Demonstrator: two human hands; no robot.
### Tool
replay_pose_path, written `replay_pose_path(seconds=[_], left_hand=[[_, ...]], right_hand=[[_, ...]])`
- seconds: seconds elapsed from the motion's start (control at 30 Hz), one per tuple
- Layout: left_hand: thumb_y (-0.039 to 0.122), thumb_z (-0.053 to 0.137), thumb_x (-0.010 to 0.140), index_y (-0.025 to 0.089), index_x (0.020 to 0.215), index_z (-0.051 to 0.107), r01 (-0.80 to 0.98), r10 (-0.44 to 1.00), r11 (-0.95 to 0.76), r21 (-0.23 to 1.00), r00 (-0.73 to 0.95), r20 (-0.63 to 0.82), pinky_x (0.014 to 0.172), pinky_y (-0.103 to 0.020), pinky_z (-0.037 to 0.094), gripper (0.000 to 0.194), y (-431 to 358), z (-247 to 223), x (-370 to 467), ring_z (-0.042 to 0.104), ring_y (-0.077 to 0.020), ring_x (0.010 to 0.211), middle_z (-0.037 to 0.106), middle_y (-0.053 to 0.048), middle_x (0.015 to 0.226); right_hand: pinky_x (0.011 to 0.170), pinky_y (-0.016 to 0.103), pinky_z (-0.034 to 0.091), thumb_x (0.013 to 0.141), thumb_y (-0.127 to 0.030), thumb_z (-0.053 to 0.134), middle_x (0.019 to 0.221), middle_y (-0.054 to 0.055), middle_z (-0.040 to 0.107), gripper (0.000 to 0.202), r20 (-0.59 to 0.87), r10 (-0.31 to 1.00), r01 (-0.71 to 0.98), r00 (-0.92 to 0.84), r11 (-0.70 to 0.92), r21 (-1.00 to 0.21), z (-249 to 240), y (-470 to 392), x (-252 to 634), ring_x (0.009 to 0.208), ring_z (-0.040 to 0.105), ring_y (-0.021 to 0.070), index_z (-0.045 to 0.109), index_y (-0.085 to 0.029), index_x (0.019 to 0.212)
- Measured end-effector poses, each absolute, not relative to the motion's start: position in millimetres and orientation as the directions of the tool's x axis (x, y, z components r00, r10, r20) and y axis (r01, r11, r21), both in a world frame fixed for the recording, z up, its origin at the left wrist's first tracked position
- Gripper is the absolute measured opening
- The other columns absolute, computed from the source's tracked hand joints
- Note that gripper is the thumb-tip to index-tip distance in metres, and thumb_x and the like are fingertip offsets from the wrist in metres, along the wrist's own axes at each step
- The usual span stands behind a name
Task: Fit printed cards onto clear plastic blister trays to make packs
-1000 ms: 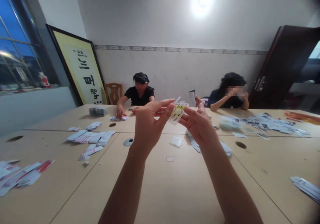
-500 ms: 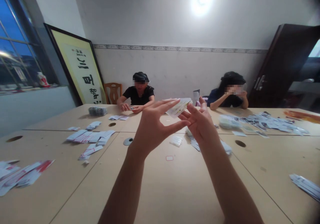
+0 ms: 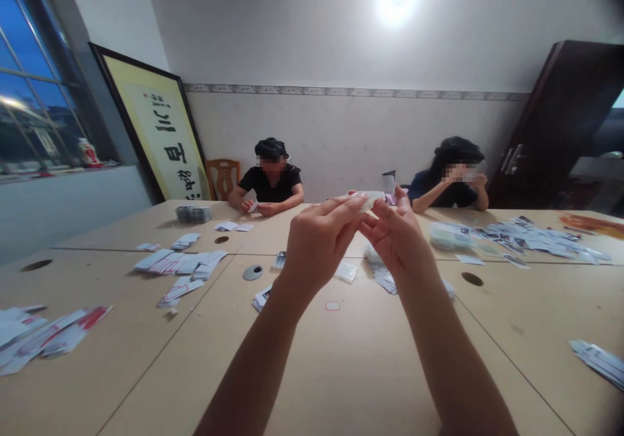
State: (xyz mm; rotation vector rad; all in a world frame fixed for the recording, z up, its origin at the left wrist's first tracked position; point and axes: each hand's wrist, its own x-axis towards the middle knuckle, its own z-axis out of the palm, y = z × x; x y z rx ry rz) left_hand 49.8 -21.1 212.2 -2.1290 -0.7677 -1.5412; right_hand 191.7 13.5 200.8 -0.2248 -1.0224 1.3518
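Observation:
Held up above the table in front of me is a small clear plastic packet (image 3: 371, 200), mostly covered by my fingers. My left hand (image 3: 324, 238) is closed, its thumb and fingers pinching the packet's left end. On the other side my right hand (image 3: 397, 231) grips the packet's right end between thumb and fingers, palm partly turned toward me. A grey-and-white folded paper (image 3: 389, 182) shows just behind the right fingertips; I cannot tell whether that hand holds it. Below the hands lie a stack of clear plastic sleeves (image 3: 346, 271) and a pile of white cards (image 3: 385, 280).
Several white slips (image 3: 180, 264) are spread at left, more (image 3: 49, 338) nearer me. Across the table one person (image 3: 270, 182) handles a white card, another (image 3: 453, 182) raises both hands. Printed cards (image 3: 531, 238) and a plastic pile (image 3: 447, 236) lie right. A cable hole (image 3: 472, 279) cuts the tabletop.
My left hand has moved right and closed its fingers over the packet, which now shows less. Cards left of centre have come into view. The person opposite has lifted a white card.

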Motion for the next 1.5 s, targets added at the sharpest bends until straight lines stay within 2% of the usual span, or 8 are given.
replay_pose_path(seconds=[0.27,0.5,0.6,0.77,0.93,1.1,1.3,1.5], left_hand=[[0.032,0.068,0.094,0.017,0.117,0.073,0.605,0.272,-0.790,0.102,0.197,0.942,0.097,-0.037,0.056,0.028,-22.6,211.3,52.2,0.072,-0.0214,0.111,0.076,-0.009,0.119],[0.044,0.058,0.099,0.020,0.105,0.075,0.365,0.517,-0.820,0.441,0.140,0.844,0.098,-0.036,0.052,0.029,-20.9,218.3,36.9,0.068,-0.0195,0.107,0.075,-0.007,0.110],[0.049,0.069,0.090,0.020,0.124,0.066,0.306,0.677,-0.720,0.623,0.110,0.728,0.097,-0.035,0.053,0.044,-16.9,217.7,28.6,0.064,-0.0234,0.117,0.069,-0.011,0.124],[0.055,0.067,0.089,0.017,0.143,0.049,0.082,0.823,-0.534,0.841,0.279,0.495,0.066,-0.027,0.058,0.068,-20.3,218.5,24.6,0.072,-0.0224,0.092,0.070,-0.017,0.121],[0.053,0.070,0.088,0.016,0.140,0.053,0.054,0.835,-0.486,0.872,0.324,0.445,0.053,-0.022,0.054,0.066,-21.3,222.2,22.0,0.069,-0.0170,0.071,0.074,-0.012,0.099],[0.045,0.078,0.083,0.021,0.131,0.065,0.178,0.805,-0.593,0.785,0.145,0.575,0.044,-0.016,0.043,0.055,-12.1,220.7,12.8,0.057,-0.0083,0.059,0.070,-0.009,0.097],[0.044,0.073,0.086,0.017,0.130,0.066,0.308,0.798,-0.577,0.757,0.012,0.603,0.039,-0.015,0.043,0.052,-2.6,217.9,7.6,0.052,-0.0058,0.053,0.066,-0.010,0.101],[0.045,0.074,0.085,0.019,0.136,0.061,0.268,0.826,-0.550,0.791,0.034,0.563,0.039,-0.016,0.052,0.059,-2.2,216.6,11.5,0.063,-0.0109,0.066,0.063,-0.014,0.117]], right_hand=[[0.089,0.036,0.062,0.071,-0.026,0.087,0.094,0.002,0.074,0.116,0.470,0.878,-0.669,-0.090,0.296,-0.682,201.4,9.7,195.5,0.087,0.075,0.0193,0.005,-0.027,0.154],[0.084,0.034,0.063,0.071,-0.018,0.085,0.086,-0.004,0.074,0.115,0.473,0.864,-0.646,-0.173,0.263,-0.716,204.9,4.9,199.4,0.083,0.076,0.0174,0.006,-0.031,0.154],[0.082,0.034,0.063,0.069,-0.018,0.086,0.094,-0.003,0.075,0.105,0.507,0.826,-0.645,-0.246,0.251,-0.722,204.4,5.5,200.2,0.087,0.075,0.0179,0.019,-0.035,0.148],[0.072,0.038,0.062,0.066,-0.023,0.089,0.100,0.001,0.077,0.100,0.542,0.772,-0.567,-0.330,0.297,-0.768,202.1,8.6,201.5,0.078,0.074,0.0201,0.027,-0.038,0.142],[0.073,0.040,0.062,0.064,-0.028,0.091,0.099,0.000,0.075,0.101,0.560,0.771,-0.481,-0.303,0.383,-0.788,202.5,7.4,203.1,0.079,0.074,0.0218,0.029,-0.039,0.142],[0.082,0.042,0.063,0.061,-0.029,0.093,0.117,0.004,0.072,0.091,0.603,0.786,-0.330,-0.135,0.538,-0.776,206.2,3.8,209.5,0.083,0.076,0.0221,0.041,-0.038,0.135],[0.077,0.035,0.063,0.087,-0.052,0.070,0.120,0.005,0.072,0.042,0.661,0.749,-0.318,-0.045,0.616,-0.721,207.1,8.1,211.9,0.092,0.077,0.0215,0.055,-0.031,0.121],[0.071,0.030,0.061,0.090,-0.041,0.068,0.101,0.001,0.076,0.018,0.654,0.756,-0.321,-0.041,0.610,-0.725,206.6,9.8,208.2,0.082,0.077,0.0176,0.065,-0.026,0.101]])
